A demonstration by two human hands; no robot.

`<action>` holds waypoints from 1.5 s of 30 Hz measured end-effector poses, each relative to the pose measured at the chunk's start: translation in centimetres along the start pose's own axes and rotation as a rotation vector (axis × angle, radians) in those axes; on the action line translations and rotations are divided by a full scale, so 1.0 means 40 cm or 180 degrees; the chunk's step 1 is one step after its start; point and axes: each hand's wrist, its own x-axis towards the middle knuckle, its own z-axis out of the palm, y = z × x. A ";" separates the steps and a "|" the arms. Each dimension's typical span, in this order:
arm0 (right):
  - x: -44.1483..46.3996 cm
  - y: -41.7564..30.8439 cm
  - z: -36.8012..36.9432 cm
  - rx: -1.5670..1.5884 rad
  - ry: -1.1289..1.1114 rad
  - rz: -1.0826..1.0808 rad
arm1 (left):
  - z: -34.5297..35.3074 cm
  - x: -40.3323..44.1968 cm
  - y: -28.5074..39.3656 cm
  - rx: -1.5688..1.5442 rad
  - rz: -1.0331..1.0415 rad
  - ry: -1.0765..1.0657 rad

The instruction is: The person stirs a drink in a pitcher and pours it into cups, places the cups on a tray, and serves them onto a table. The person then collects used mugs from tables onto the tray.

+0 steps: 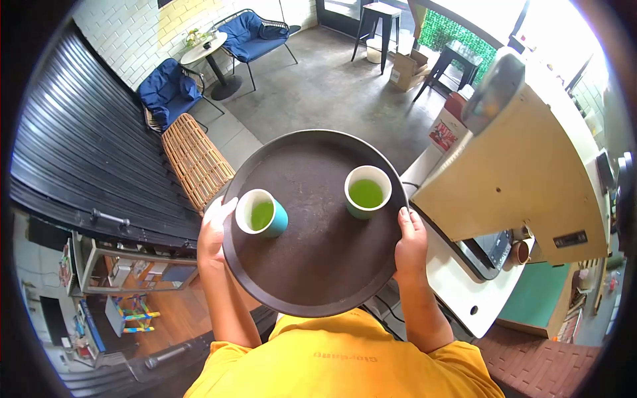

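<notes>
A round dark brown serving tray (312,278) is held out in front of my yellow shirt. My left hand (215,229) grips its left rim, thumb on top and the other fingers mostly hidden below. On the opposite rim, my right hand (410,239) holds the tray with its thumb along the edge. Two teal cups with white insides stand on the tray, each containing green liquid. One cup (279,222) is close to my left hand; the other cup (361,211) stands toward the far right rim, nearer my right hand.
To the right, a white counter (458,285) bears a large beige machine (511,166) and a black device (488,255). A rattan bench (192,159) and blue-cushioned chairs (255,40) line the left. Black stools (378,30) and a cardboard box (406,69) stand farther ahead.
</notes>
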 end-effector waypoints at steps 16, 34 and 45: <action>0.318 0.093 0.449 -0.0258 0.1039 -0.0224 | -0.153 0.555 0.259 -0.1142 -0.1424 -0.0809; 0.837 0.062 0.562 -0.0152 0.1070 -0.0398 | 0.027 1.124 0.275 -0.0492 -0.1704 -0.1111; 1.411 -0.198 0.565 -0.1242 0.0907 -0.1475 | 0.363 1.553 0.298 -0.0708 -0.1485 -0.0905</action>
